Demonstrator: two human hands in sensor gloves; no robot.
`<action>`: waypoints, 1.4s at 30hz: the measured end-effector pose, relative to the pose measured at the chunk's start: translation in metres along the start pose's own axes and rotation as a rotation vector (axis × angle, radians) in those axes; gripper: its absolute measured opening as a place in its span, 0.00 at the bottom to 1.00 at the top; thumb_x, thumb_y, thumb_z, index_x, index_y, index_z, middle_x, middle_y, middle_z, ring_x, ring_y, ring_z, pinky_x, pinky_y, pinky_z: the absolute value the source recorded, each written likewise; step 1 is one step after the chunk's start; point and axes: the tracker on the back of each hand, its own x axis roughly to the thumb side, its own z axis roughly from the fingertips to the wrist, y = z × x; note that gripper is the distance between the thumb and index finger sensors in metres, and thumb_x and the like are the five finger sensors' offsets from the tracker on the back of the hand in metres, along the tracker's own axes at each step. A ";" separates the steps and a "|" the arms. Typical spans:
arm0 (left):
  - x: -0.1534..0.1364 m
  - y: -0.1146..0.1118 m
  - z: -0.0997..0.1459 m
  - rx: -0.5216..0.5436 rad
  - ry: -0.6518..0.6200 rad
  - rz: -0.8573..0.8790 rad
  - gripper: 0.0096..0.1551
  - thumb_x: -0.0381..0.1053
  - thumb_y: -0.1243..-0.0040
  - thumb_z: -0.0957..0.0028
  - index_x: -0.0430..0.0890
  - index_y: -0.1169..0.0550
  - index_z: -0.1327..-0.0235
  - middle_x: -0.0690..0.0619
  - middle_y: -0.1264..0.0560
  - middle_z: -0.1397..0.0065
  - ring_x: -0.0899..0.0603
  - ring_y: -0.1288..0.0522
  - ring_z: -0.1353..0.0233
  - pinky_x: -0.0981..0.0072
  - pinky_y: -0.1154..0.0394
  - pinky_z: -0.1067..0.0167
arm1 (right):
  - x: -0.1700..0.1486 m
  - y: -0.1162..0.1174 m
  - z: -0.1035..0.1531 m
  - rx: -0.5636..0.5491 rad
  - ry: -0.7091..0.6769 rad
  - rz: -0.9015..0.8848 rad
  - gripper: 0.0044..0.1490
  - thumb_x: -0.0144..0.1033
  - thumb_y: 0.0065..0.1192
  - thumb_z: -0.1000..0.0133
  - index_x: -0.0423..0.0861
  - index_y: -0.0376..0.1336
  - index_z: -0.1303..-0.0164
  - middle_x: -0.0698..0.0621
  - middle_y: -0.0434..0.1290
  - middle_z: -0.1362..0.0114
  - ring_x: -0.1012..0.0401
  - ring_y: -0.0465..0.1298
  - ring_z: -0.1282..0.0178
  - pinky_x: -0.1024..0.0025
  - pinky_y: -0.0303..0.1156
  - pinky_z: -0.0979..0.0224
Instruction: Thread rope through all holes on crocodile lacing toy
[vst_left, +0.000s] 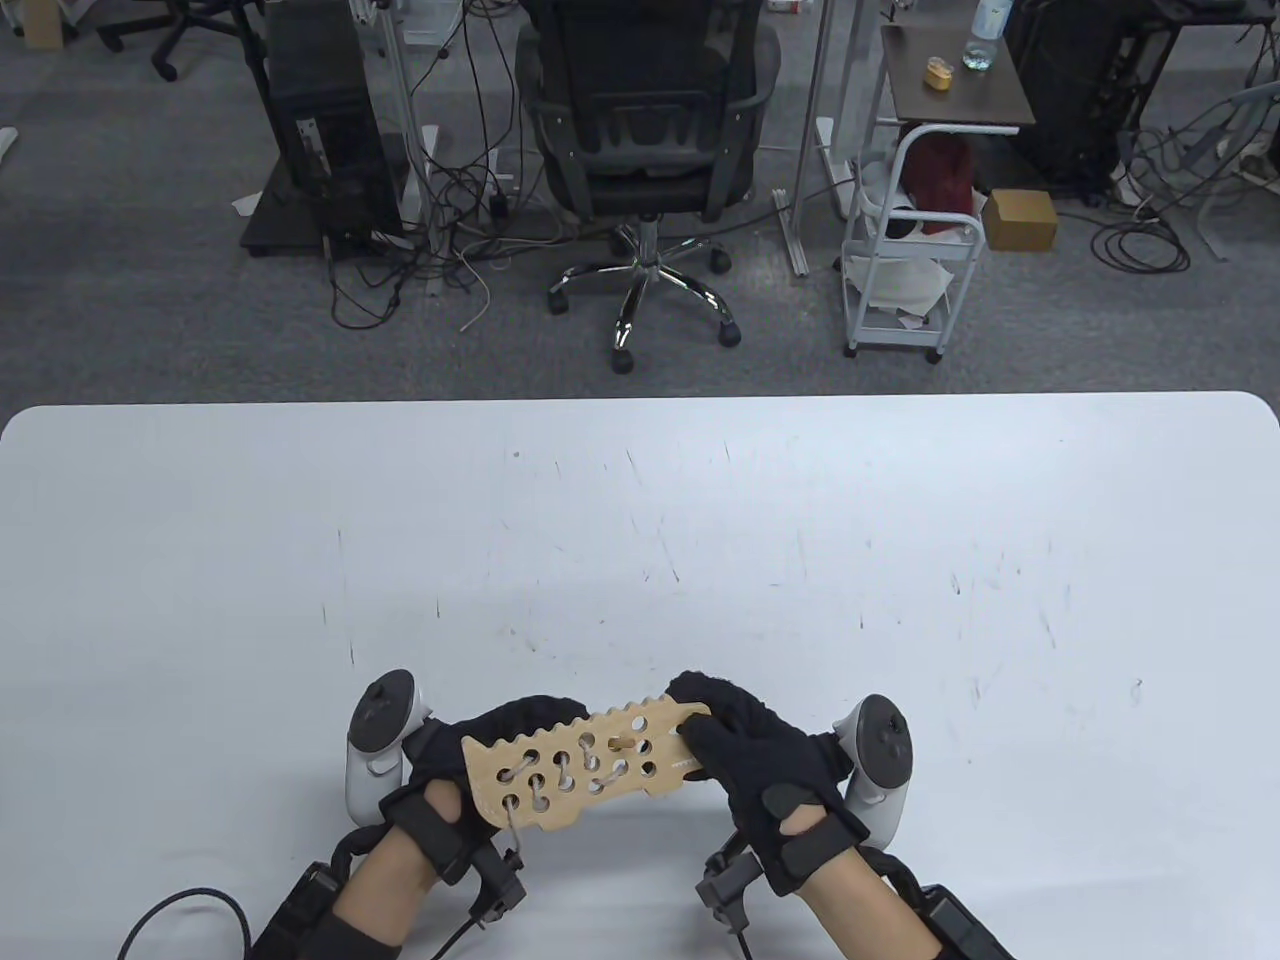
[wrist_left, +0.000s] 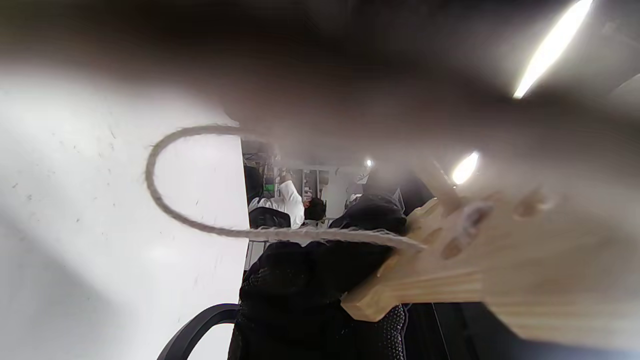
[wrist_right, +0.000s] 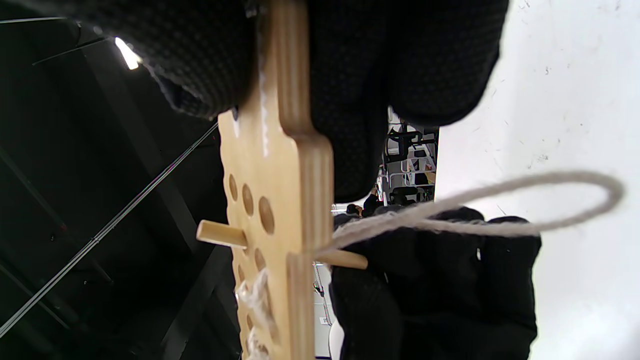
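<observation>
Crocodile (vst_left: 585, 765): lifted above worktop (vst_left: 640, 520) at 6 o'clock, gripped endwise by left hand (vst_left: 470, 750) and right hand (vst_left: 760, 760), likely to steady it. Rope (wrist_right: 500, 212) laced through left holes; wooden needle (wrist_right: 220, 234) sits mid-hole, loop trailing beneath.

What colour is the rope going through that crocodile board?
The rope is pale greyish-beige, clearest in the right wrist view.
</observation>
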 end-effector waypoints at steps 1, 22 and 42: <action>0.000 0.000 0.000 0.001 -0.003 -0.003 0.21 0.51 0.26 0.57 0.60 0.15 0.48 0.58 0.18 0.39 0.44 0.21 0.33 0.42 0.34 0.27 | 0.000 0.000 0.000 -0.003 -0.001 0.005 0.31 0.39 0.69 0.49 0.42 0.66 0.36 0.49 0.83 0.43 0.55 0.88 0.51 0.58 0.79 0.45; 0.002 -0.006 0.000 -0.059 -0.044 0.025 0.27 0.48 0.32 0.53 0.58 0.19 0.38 0.57 0.20 0.31 0.43 0.21 0.31 0.43 0.33 0.27 | 0.000 -0.006 -0.002 -0.070 -0.009 0.070 0.32 0.40 0.68 0.49 0.42 0.66 0.36 0.49 0.84 0.43 0.56 0.88 0.52 0.58 0.79 0.45; 0.005 -0.022 -0.003 -0.284 -0.134 0.188 0.30 0.54 0.37 0.51 0.62 0.27 0.32 0.57 0.24 0.28 0.45 0.22 0.25 0.43 0.34 0.25 | 0.007 0.002 -0.001 -0.065 -0.081 0.273 0.32 0.43 0.65 0.50 0.42 0.66 0.38 0.49 0.84 0.46 0.55 0.89 0.54 0.57 0.79 0.46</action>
